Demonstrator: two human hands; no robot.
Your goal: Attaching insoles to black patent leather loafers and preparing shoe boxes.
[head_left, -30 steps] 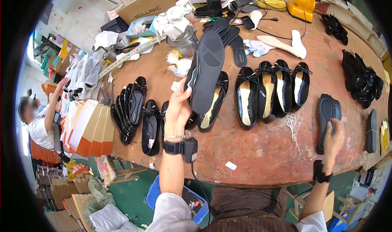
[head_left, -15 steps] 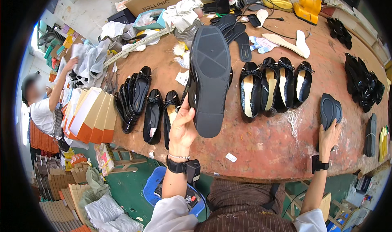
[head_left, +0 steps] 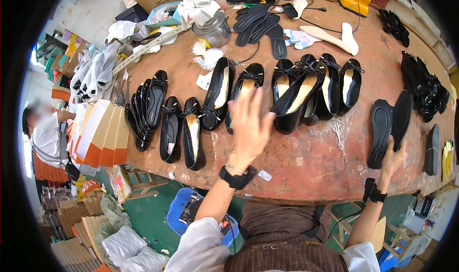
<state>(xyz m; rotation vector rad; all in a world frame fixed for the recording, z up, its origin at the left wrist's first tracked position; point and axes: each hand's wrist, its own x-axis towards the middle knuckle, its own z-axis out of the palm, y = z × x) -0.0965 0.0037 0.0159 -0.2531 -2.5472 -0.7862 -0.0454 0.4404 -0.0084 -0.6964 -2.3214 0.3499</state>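
My left hand [head_left: 249, 128] is open with fingers spread, in front of a black ballet flat with a bow [head_left: 248, 78] that it partly covers. Just right of its fingertips, a tilted black flat [head_left: 301, 92] overlaps other flats in the right-hand group. Another flat [head_left: 218, 92] stands left of the hand. Pale lining shows inside these shoes. At the table's right side, my right hand [head_left: 393, 157] is closed on a black insole [head_left: 402, 114], held up on edge. A second black insole [head_left: 380, 133] lies flat beside it, next to my fingers.
More black flats [head_left: 153, 99] stand at the left of the red-brown table [head_left: 306, 176]. Loose insoles [head_left: 260, 28], a metal can [head_left: 213, 30] and a shoe last [head_left: 330, 37] lie at the back. Black shoe parts [head_left: 423, 90] are heaped right. A person [head_left: 45, 133] is at far left.
My left hand has let go of the flat it held sole outward; a tilted flat now rests among the right-hand group. My right hand has raised one insole off the other. The view has shifted slightly.
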